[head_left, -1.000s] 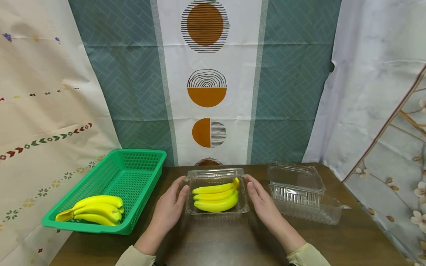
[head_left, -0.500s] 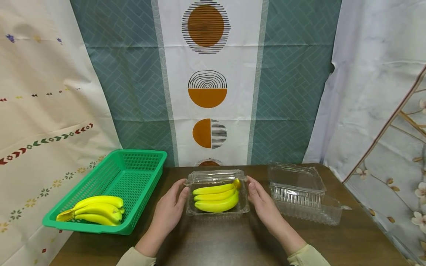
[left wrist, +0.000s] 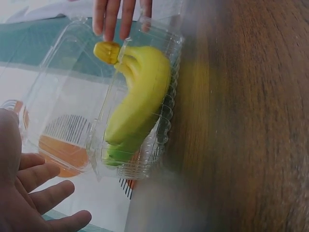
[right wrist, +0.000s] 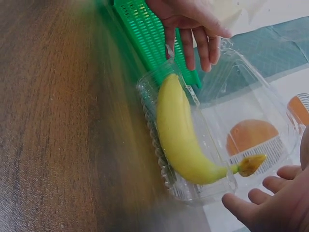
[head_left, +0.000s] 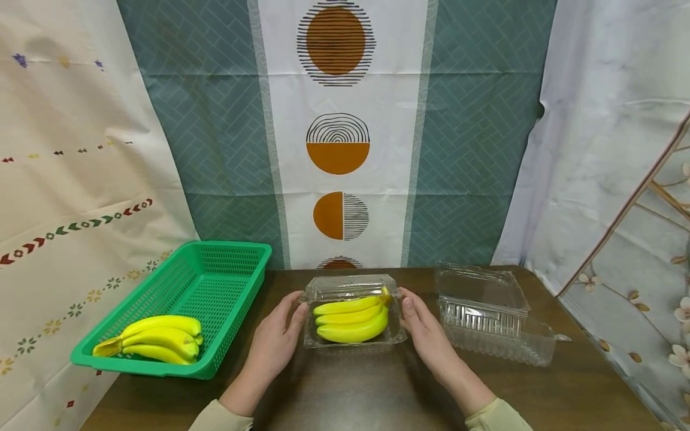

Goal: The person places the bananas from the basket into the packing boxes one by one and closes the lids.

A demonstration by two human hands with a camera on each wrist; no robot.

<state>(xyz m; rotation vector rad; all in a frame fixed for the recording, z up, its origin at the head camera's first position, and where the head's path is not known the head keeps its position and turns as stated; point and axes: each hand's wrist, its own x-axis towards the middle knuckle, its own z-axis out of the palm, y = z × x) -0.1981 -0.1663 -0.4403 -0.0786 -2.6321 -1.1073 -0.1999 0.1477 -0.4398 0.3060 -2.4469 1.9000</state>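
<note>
A clear hinged plastic container (head_left: 356, 346) rests on the table in front of me, holding a bunch of yellow bananas (head_left: 353, 320). Its lid (head_left: 350, 288) is raised at the back and leans forward over the bunch. My left hand (head_left: 275, 335) is at the container's left side, fingertips right at the lid's corner. On the opposite side, my right hand (head_left: 428, 326) does the same. Both wrist views show the fingers relaxed and extended; the banana stem (right wrist: 252, 165) pokes up past the base rim at the right end.
To the left stands a green perforated basket (head_left: 226, 293) with another bunch of bananas (head_left: 159, 340) at its near end. More clear plastic containers (head_left: 485, 308), partly stacked, lie at the right of the brown table (head_left: 345, 389). A patterned curtain (head_left: 215, 131) hangs behind.
The lid has tilted forward from the back, now covering the banana stem in the head view. Both hands have stayed at the container's sides with little movement.
</note>
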